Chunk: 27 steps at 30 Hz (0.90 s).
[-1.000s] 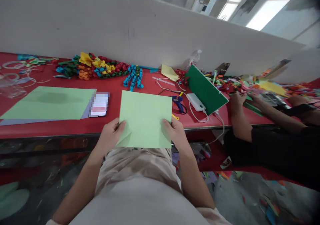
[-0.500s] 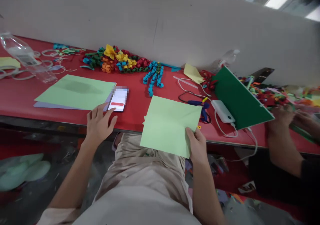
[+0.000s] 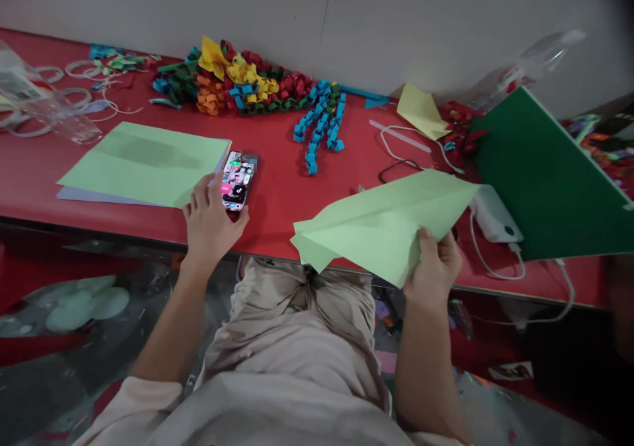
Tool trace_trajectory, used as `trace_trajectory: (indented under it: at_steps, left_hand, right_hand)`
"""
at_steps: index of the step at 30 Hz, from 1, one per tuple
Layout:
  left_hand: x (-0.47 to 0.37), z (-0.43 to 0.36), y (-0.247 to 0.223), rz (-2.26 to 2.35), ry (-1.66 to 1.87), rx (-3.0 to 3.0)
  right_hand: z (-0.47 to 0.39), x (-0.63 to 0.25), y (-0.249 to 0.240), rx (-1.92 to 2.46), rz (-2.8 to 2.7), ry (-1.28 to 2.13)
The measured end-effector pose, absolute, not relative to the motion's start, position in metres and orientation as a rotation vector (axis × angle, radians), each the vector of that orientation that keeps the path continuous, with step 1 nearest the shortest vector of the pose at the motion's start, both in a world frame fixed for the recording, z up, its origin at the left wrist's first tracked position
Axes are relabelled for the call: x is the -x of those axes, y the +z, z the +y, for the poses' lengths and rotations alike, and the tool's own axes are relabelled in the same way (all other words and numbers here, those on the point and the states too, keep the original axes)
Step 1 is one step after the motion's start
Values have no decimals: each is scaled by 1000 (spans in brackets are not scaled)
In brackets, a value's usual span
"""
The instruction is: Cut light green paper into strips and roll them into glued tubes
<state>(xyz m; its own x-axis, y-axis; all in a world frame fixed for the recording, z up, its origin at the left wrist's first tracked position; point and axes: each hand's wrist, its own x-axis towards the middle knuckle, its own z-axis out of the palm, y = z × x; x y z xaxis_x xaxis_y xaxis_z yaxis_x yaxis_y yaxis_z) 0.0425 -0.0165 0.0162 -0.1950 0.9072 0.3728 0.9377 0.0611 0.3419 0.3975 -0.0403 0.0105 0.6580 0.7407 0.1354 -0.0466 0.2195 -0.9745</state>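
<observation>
My left hand [image 3: 211, 218] is open with its fingers spread at the edge of a phone [image 3: 240, 180], whose screen is lit with app icons. My right hand [image 3: 434, 264] pinches light green paper sheets [image 3: 376, 221] by their right part; the sheets bend and overlap, tilted above the table's front edge. Left of the phone, another light green sheet [image 3: 143, 158] lies flat on a purple sheet [image 3: 109, 197]. The fingertips of my left hand partly cover the phone's left side.
Paper chains [image 3: 242, 86] in many colours lie along the wall, with blue chains [image 3: 319, 125] nearer. At right, a green board [image 3: 549, 182] leans behind a white power bank [image 3: 498, 218] with cables. Plastic bottles [image 3: 49, 99] and a yellow paper [image 3: 421, 112] lie on the red table [image 3: 277, 201].
My right hand has moved right with the green sheets, which now bend and tilt. The phone screen has switched from a white page to app icons. The view has shifted.
</observation>
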Motion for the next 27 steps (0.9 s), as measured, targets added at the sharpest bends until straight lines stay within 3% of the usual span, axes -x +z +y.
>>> trace_trajectory:
  at_steps: [12,27]
  left_hand:
    - [-31,-31,9,-2176,-1044,1963]
    - [-44,-31,13,-2175,-784,1941]
  right_hand:
    - [-44,-400,-8,1257,-906,499]
    - [-44,-406,-14,1279,-943,520]
